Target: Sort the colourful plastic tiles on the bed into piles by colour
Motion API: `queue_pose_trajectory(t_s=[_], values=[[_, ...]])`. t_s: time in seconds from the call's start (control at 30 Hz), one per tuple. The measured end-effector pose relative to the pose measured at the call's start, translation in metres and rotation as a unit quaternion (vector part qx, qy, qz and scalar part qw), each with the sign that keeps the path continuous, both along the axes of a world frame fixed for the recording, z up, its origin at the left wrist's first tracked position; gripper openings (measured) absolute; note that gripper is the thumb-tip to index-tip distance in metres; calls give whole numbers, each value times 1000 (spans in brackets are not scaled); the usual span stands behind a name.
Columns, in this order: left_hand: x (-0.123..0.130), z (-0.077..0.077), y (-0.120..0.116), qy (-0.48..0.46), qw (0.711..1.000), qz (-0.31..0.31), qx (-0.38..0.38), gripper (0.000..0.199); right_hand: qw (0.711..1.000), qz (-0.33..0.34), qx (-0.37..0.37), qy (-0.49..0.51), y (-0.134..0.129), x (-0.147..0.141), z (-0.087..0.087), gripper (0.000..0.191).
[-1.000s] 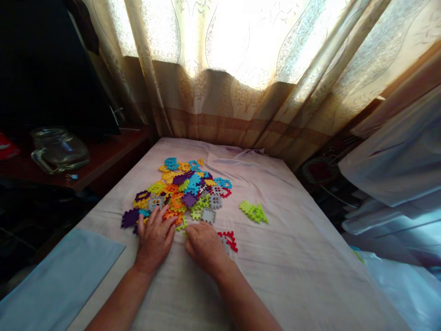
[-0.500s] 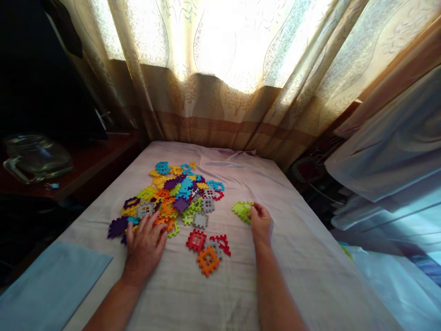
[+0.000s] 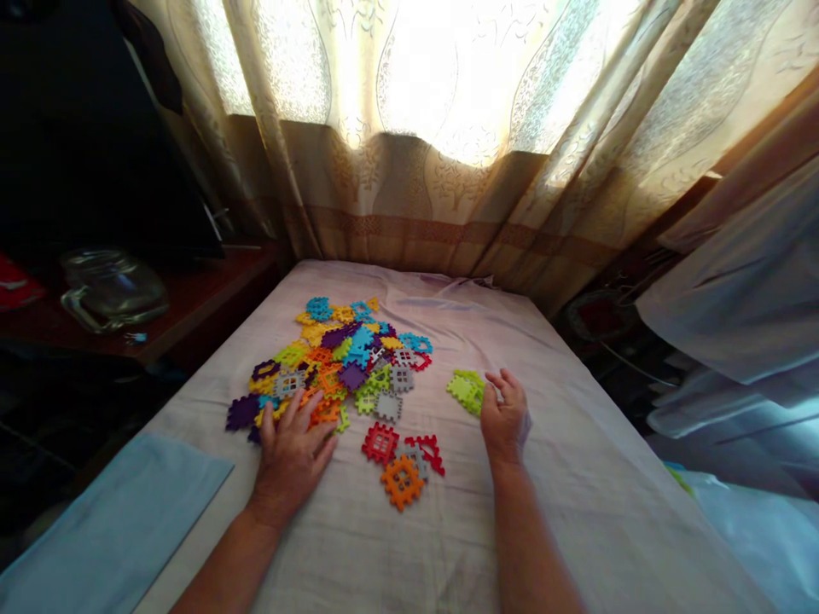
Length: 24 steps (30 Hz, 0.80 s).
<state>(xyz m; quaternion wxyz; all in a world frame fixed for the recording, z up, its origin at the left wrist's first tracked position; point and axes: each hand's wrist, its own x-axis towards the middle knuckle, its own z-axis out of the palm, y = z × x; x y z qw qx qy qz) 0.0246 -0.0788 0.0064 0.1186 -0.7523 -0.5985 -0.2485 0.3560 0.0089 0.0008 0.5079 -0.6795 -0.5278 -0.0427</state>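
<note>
My left hand (image 3: 293,456) rests with fingers spread at the near left edge of a heap of interlocking plastic tiles (image 3: 351,375) in purple, orange, yellow, blue, green and grey. Its fingertips touch or hover just over orange and yellow tiles; which, I cannot tell. My right hand (image 3: 505,415) is beside a lime green tile piece (image 3: 466,390) on the sheet, its fingers raised and apart, holding nothing. Between my hands and nearer me lie a red square tile (image 3: 380,443), an orange tile (image 3: 403,483), a grey tile partly covered by it, and a red open-frame tile (image 3: 430,454).
A pale sheet (image 3: 461,546) covers the surface. A folded light blue cloth (image 3: 121,520) lies at the left. On a brown desk stands a glass jug (image 3: 115,290) beside a dark screen (image 3: 95,153). Curtains (image 3: 409,188) hang behind; pale cloth (image 3: 742,290) hangs at right.
My right hand has let go of the lime green piece and its fingers have opened. The view has shifted slightly left, and my left hand stays at the heap.
</note>
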Motion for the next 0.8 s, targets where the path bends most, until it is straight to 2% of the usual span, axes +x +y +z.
queue_pose_trajectory(t_s=[0.17, 0.23, 0.3, 0.43, 0.53, 0.6, 0.67, 0.73, 0.8], values=[[4, 1, -1, -17, 1000, -18, -10, 18, 995, 99, 22, 2, -6, -32, 12, 30], [4, 1, 0, -32, 999, -41, -3, 19, 986, 163, 2, 27, -11, -51, 20, 30], [5, 2, 0, -43, 997, -62, 11, 21, 967, 237, -68, 55, -20, -72, 28, 32], [9, 4, -2, -42, 994, -100, 35, 18, 899, 352, -249, 72, -42, -113, 38, 32], [13, 4, -3, -40, 992, -117, 39, 16, 862, 403, -289, 103, -52, -134, 36, 30], [14, 3, -4, -35, 991, -120, 40, 17, 848, 417, -291, 148, -50, -135, 32, 32], [12, 2, -3, -30, 992, -118, 44, 24, 850, 405, -281, 185, -41, -123, 28, 35], [10, 1, -2, -30, 992, -113, 51, 32, 878, 355, -253, 199, -28, -98, 26, 40], [12, 0, 1, -32, 992, -111, 52, 36, 917, 271, -218, 197, -15, -64, 25, 46]])
